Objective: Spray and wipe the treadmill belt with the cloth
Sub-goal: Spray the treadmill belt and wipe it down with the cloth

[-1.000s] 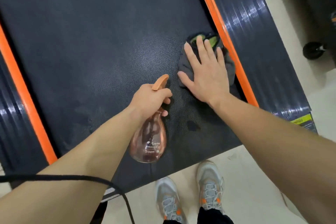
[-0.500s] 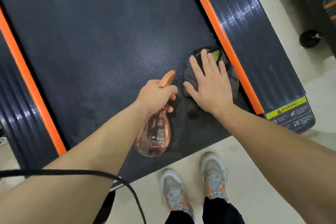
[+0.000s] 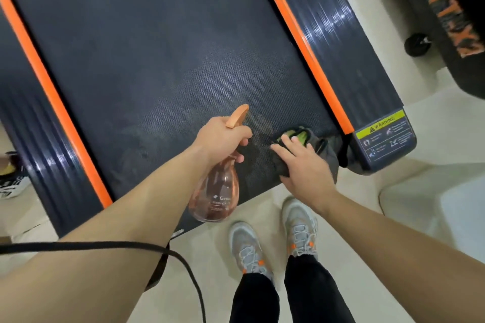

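Your left hand [image 3: 220, 136] grips the translucent orange plastic spray bottle [image 3: 216, 191]. Your right hand [image 3: 304, 168], fingers straight, presses the grey-and-green cloth [image 3: 324, 151] onto the black textured treadmill belt [image 3: 157, 60] at its near right corner.

Soft indoor light, glare, wide-angle warp

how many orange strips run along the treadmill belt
2: one orange strip runs along the left edge of the treadmill belt, the other along its right edge, ending at the warning label.
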